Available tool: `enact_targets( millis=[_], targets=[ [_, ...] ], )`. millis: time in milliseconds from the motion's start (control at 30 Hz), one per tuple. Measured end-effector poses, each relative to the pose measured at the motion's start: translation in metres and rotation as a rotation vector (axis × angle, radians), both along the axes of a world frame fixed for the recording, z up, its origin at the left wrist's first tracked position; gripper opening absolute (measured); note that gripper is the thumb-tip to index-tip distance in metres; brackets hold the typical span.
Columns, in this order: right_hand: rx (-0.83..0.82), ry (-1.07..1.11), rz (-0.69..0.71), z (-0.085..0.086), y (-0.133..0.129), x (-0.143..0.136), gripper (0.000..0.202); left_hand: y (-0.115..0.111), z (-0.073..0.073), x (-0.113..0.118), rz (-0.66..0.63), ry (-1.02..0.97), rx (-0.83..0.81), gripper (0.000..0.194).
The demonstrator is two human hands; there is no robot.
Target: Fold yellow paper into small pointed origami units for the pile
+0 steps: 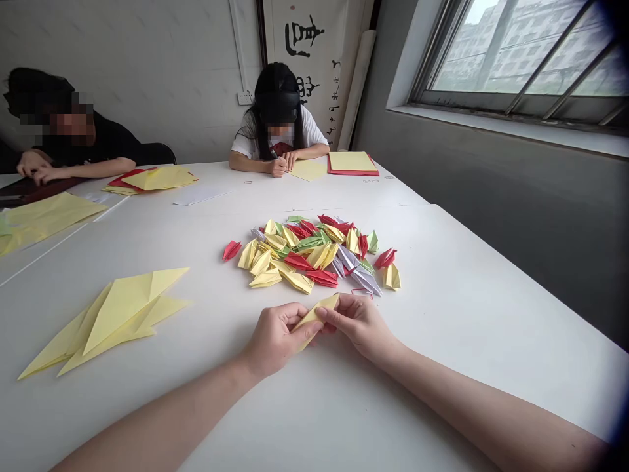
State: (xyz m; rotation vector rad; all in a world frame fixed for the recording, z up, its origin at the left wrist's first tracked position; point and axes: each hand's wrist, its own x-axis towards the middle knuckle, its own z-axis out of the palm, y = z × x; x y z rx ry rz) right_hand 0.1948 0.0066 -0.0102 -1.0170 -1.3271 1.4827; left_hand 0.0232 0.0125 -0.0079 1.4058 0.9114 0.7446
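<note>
Between my two hands is a folded piece of yellow paper (322, 306), narrow and tilted up to the right. My left hand (276, 337) pinches its lower left part, thumb on top. My right hand (361, 324) grips the upper right part, its thumb pressed on the near face. Some fingertips are hidden behind the paper. Just beyond my hands lies a heap of small folded paper pieces (307, 252) in yellow, red, green and pale purple. Off to the left rests a loose stack of larger, partly folded yellow sheets (122, 311).
Across the white table (422, 393) a person (278, 124) writes on yellow paper beside a stack of yellow and red sheets (352, 162). Another person (73, 131) sits at the far left near more coloured paper (152, 178). A barred window (531, 52) is on the right wall.
</note>
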Motion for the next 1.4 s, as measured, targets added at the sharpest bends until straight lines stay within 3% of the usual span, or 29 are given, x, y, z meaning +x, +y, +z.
enact_targets(
  millis=[200, 467, 567, 700, 800, 867, 1033, 1200, 1400],
  targets=[
    [-0.029, -0.034, -0.042, 0.001, -0.001, -0.003, 0.036, -0.001, 0.001, 0.0, 0.03, -0.031, 0.021, 0.033],
    [0.153, -0.061, -0.046, -0.001, -0.002, 0.004, 0.026, 0.014, -0.001, -0.009, 0.082, 0.044, 0.041, 0.026],
    [0.364, -0.263, -0.086, -0.001, -0.002, 0.01, 0.022, 0.018, -0.007, -0.015, 0.093, 0.157, 0.225, 0.02],
    [0.833, -0.589, -0.148, -0.003, 0.001, 0.015, 0.011, 0.016, -0.006, -0.017, 0.077, 0.224, 0.394, 0.022],
    [1.071, -0.726, -0.201, -0.003, 0.003, 0.019, 0.013, 0.017, 0.003, -0.02, -0.014, 0.158, 0.208, 0.036],
    [1.155, -0.798, -0.233, -0.003, 0.003, 0.022, 0.014, 0.021, 0.009, -0.024, -0.198, 0.052, -0.026, 0.052],
    [1.271, -0.902, -0.2, -0.004, 0.004, 0.024, 0.013, 0.031, 0.01, -0.029, -0.137, -0.085, -0.282, 0.048],
    [1.24, -0.884, -0.038, -0.004, 0.003, 0.02, 0.012, 0.031, 0.002, -0.023, -0.121, -0.048, -0.277, 0.048],
    [1.145, -0.824, 0.069, -0.003, 0.002, 0.016, 0.014, 0.027, 0.004, -0.017, -0.069, 0.059, -0.229, 0.049]
  ],
)
